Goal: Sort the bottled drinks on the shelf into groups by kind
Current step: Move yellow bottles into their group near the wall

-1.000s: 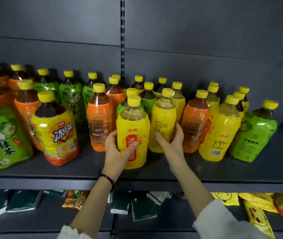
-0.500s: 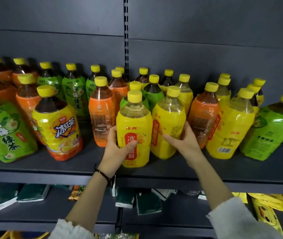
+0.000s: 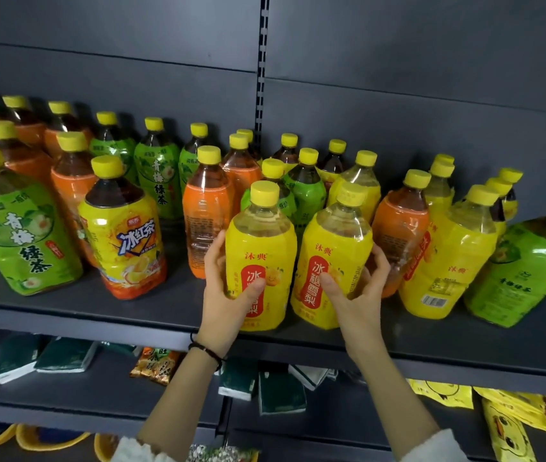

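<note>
Head view: one camera, looking down at the shelf [image 3: 151, 315].
Left hand [image 3: 228, 295]: grip closed round the left pear-drink bottle [image 3: 261, 248], near edge of shelf, upright.
Right hand [image 3: 358, 295]: fingers curled on the right pear-drink bottle [image 3: 334, 248] (tilted slightly), just beside the first.
Surroundings: green, orange, yellow bottles mixed behind.

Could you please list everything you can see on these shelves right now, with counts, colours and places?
Yellow pear-drink bottles: at least six, yellow labels, front centre and right.
Green tea bottles: at least seven, green labels, left, centre back, far right.
Orange-label bottles: several, left and centre.
Iced black tea bottle: one at front, yellow-orange, front left.
Shelf: dark grey.
Dark green packs: several, lower shelf.
Yellow snack bags: lower right.
Left hand: grip on one yellow bottle.
Right hand: grip on its neighbour.
</note>
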### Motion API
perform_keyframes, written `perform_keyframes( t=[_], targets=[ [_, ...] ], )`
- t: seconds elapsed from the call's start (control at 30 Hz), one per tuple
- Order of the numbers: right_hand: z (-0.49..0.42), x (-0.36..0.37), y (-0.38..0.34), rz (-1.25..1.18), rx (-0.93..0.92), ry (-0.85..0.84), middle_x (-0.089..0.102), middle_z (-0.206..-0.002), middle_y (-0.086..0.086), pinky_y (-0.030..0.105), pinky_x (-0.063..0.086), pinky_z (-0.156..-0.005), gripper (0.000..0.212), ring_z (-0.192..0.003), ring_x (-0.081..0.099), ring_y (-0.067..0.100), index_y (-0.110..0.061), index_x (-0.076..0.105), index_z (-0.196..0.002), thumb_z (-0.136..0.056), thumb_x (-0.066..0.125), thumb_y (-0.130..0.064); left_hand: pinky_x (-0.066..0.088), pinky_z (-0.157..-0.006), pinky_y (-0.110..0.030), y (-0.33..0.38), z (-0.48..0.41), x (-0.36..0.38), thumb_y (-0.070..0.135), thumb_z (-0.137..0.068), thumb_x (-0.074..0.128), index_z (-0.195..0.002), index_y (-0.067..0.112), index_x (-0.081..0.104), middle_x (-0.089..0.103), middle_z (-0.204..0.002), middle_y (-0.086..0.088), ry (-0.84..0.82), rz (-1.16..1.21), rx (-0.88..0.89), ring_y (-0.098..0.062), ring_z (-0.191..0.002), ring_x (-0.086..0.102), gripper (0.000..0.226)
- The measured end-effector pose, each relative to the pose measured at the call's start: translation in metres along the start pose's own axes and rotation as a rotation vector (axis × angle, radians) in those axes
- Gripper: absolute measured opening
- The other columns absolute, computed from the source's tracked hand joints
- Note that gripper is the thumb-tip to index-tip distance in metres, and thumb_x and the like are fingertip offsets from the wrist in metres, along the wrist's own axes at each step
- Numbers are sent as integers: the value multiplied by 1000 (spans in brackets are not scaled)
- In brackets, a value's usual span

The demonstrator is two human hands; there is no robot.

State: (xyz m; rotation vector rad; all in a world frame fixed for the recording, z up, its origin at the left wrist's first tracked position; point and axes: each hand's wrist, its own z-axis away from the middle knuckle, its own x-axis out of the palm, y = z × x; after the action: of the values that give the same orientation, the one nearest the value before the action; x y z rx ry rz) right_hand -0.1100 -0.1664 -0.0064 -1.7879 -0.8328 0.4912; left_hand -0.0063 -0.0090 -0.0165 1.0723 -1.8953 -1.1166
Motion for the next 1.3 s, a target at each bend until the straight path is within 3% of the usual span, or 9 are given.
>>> perform_keyframes(
  t=[0.1, 0.17, 0.33, 0.47, 0.57, 0.77, 0.97, 1.07, 1.3],
  targets=[
    [3, 5, -4, -20, 0, -16, 46, -129, -14, 12, 52, -72, 84, -102, 55, -17, -46, 27, -132, -71, 82, -31, 52, -89, -27, 4, 3, -3, 65, -62, 74, -136, 47, 30, 47, -138, 4, 25, 11, 25, -14, -123, 52, 89],
    [6, 12, -11, -32, 23, -31, 49, -128, -11, 17, 55, -73, 80, -102, 57, -12, -41, 30, -134, -69, 75, -27, 54, -90, -34, 9, 4, -12, 64, -61, 75, -133, 51, 34, 48, -138, 0, 60, 41, 23, -18, -122, 54, 84],
    [25, 58, -36, -62, 12, -76, 52, -124, -13, 21, 56, -73, 73, -102, 60, -7, -52, 37, -122, -68, 79, -30, 56, -82, -28, 27, 11, -58, 66, -58, 76, -128, 54, 40, 57, -124, 21, 139, 86, 48, -9, -112, 60, 79],
    [43, 125, -55, -133, 47, -164, 58, -120, -12, 23, 57, -69, 89, -101, 65, 2, -54, 42, -119, -43, 88, -56, 54, -90, -41, 51, 12, -127, 66, -59, 75, -126, 60, 41, 49, -138, 4, 189, 40, 77, -19, -122, 53, 76],
    [63, 187, -63, -205, 90, -187, 62, -120, -9, 26, 57, -69, 88, -102, 67, 9, -58, 46, -112, -35, 87, -63, 56, -77, -26, 75, 11, -192, 71, -53, 76, -126, 57, 40, 54, -130, 4, 187, 26, 87, -12, -111, 61, 83],
    [103, 314, -69, -266, 122, -211, 61, -125, -8, 35, 58, -79, 101, -107, 65, 11, -47, 41, -129, -41, 87, -62, 56, -75, -26, 109, 11, -322, 72, -54, 74, -127, 58, 38, 57, -125, 10, 183, -32, 114, -13, -106, 64, 82],
    [128, 438, -73, -308, 140, -268, 63, -121, -14, 33, 58, -78, 74, -107, 65, 10, -58, 45, -118, -55, 84, -51, 56, -75, -25, 133, -1, -445, 71, -56, 74, -128, 55, 38, 56, -129, 2, 203, -66, 113, -14, -108, 64, 82],
    [127, 491, -69, -301, 132, -297, 59, -126, -9, 37, 58, -82, 75, -109, 64, 10, -54, 43, -122, -60, 84, -48, 57, -75, -28, 135, -14, -493, 69, -57, 74, -126, 56, 37, 56, -130, -1, 241, -74, 105, -16, -107, 64, 79],
    [116, 605, -44, -324, 105, -395, 58, -128, -9, 29, 57, -78, 73, -109, 63, 8, -58, 42, -121, -62, 84, -47, 57, -74, -30, 119, -50, -595, 59, -64, 76, -134, 43, 36, 58, -126, -4, 345, -93, 128, -19, -104, 66, 82]
  ],
)
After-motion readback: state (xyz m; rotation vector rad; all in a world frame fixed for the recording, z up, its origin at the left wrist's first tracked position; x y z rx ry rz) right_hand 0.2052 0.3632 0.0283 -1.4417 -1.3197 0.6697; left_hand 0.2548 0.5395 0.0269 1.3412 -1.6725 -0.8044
